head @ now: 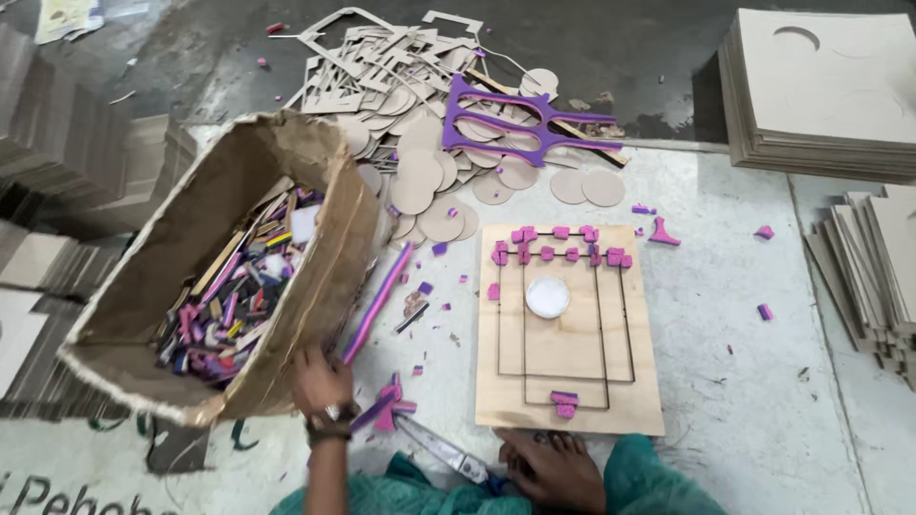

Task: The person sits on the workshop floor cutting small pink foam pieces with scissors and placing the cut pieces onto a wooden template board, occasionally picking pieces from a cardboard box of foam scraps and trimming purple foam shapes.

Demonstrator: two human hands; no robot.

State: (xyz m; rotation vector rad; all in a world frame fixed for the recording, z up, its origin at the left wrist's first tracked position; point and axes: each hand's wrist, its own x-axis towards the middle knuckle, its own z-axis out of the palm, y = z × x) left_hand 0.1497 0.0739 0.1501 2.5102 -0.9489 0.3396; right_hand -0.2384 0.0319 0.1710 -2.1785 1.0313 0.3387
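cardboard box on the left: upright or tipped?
Tipped. The cardboard box leans with its open mouth facing the camera, pink and purple scraps visible inside; the left hand is at its lower edge.

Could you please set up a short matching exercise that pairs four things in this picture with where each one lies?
Things:
1. Cardboard box
2. Wooden board
3. Scissors
4. Purple cut-out frame

Places:
A. on the pile of cardboard discs and scraps at the top
B. tilted at the left, held by the left hand
C. on the floor at the bottom, by the right hand
D. flat in the middle, with pink blocks and a white disc on it

Pairs: 1-B, 2-D, 3-C, 4-A
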